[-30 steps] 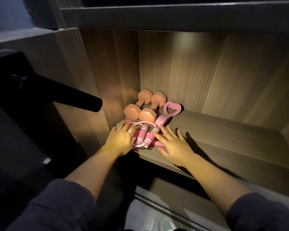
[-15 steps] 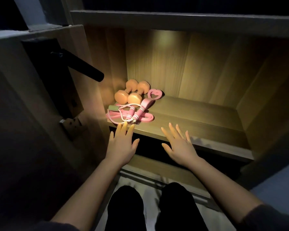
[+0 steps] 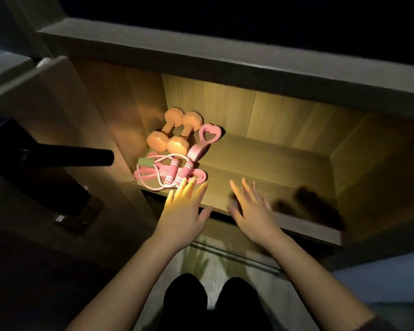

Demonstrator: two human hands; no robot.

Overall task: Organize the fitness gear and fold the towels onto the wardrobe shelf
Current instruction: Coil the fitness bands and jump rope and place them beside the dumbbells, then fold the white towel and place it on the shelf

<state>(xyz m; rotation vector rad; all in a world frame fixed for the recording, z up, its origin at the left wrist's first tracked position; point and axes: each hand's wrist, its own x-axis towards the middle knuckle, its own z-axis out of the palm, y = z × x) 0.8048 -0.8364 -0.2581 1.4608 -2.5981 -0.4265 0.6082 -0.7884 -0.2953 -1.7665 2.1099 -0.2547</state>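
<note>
Dumbbells (image 3: 175, 132), jump rope (image 3: 170, 172) on wardrobe shelf (image 3: 261, 168)

Two orange plastic hex dumbbells (image 3: 170, 132); pink jump rope with white-striped handles (image 3: 175, 169); pink heart-cutout grip (image 3: 207, 142); light wood-grain wardrobe shelf (image 3: 273, 168).

Motion blurs the right hand (image 3: 252, 212); the skipping rope (image 3: 171, 167) partly covers the pink band (image 3: 199, 177).
</note>
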